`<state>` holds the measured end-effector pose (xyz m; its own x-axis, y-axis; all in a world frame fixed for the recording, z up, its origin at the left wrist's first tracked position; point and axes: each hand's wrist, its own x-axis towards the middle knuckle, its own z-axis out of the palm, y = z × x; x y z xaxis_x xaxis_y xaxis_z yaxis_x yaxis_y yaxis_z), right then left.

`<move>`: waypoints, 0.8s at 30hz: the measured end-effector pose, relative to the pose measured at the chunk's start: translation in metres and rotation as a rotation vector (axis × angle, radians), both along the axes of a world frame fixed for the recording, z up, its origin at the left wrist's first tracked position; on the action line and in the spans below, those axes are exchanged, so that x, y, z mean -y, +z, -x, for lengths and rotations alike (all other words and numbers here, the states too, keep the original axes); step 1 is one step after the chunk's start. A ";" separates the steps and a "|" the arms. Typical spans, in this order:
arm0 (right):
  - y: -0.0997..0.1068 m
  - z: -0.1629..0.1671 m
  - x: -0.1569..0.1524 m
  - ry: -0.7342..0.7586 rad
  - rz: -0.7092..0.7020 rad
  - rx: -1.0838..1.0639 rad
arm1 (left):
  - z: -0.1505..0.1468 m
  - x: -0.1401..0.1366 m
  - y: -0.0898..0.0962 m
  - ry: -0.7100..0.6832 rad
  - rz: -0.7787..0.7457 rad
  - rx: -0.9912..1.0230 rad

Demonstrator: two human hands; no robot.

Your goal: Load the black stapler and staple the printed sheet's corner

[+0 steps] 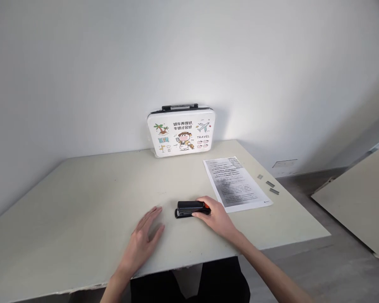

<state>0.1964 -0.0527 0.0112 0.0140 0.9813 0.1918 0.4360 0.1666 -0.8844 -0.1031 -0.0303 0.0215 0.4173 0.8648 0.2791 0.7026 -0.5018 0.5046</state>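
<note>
A black stapler (189, 206) with an orange part at its rear lies on the pale table (82, 202). My right hand (216, 216) grips its rear end, thumb on the near side and fingers over the far side. To the left of the stapler, my left hand (143, 235) rests on the tabletop with thumb and fingers apart, holding nothing. A printed sheet of paper (236, 185) lies just beyond my right hand. Right of the paper are a few small grey staple strips (274, 191).
A white carrying case (181, 132) with cartoon prints and a black handle stands upright against the wall (113, 75). The table's right edge drops to a grey floor, with another pale board or tabletop (363, 198) beyond. A wall plate (284, 163) sits low on the wall.
</note>
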 end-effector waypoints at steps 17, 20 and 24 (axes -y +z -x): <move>-0.008 0.005 0.018 -0.208 0.077 -0.089 | -0.001 0.004 0.004 0.033 0.178 0.131; -0.010 0.003 0.020 -0.206 0.113 -0.039 | 0.000 0.004 0.003 0.086 0.234 0.183; -0.009 -0.001 0.020 -0.196 0.154 0.016 | 0.003 0.002 0.002 0.120 0.283 0.242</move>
